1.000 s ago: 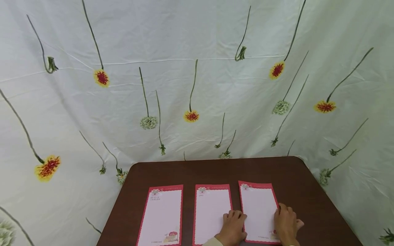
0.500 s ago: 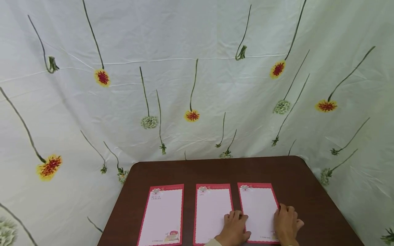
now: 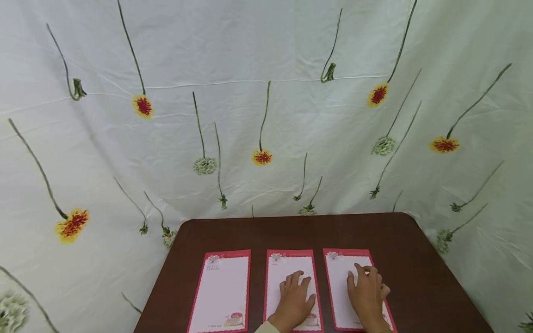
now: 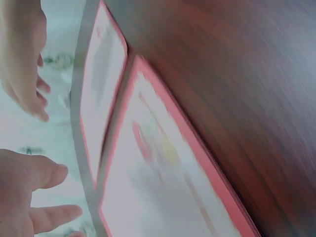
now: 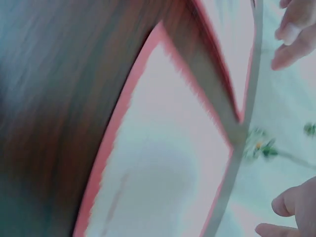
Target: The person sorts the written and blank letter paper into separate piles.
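Note:
Three sheets of pink-bordered note paper lie in a row on the dark brown table [image 3: 225,233]. Over the middle sheet [image 3: 287,273] hovers my left hand [image 3: 293,298], its fingers spread and slightly bent. My right hand [image 3: 367,293] is above the right sheet [image 3: 339,286], fingers loosely bent, holding nothing. Both wrist views show the hands raised off the paper: the left hand [image 4: 29,192] beside the middle sheet [image 4: 148,187], the right hand [image 5: 291,210] beside the right sheet [image 5: 153,133]. The left sheet [image 3: 222,291] has a few small lines of writing near its top.
A white cloth [image 3: 233,55] printed with hanging flowers covers the wall behind and beside the table. The table's rounded far edge stands close to the cloth. Narrow strips of table separate the sheets.
Both hands have let go of the right sheet's edges and lifted. The left hand has moved left over the middle sheet; the right hand has moved left over the right sheet, which lies straighter.

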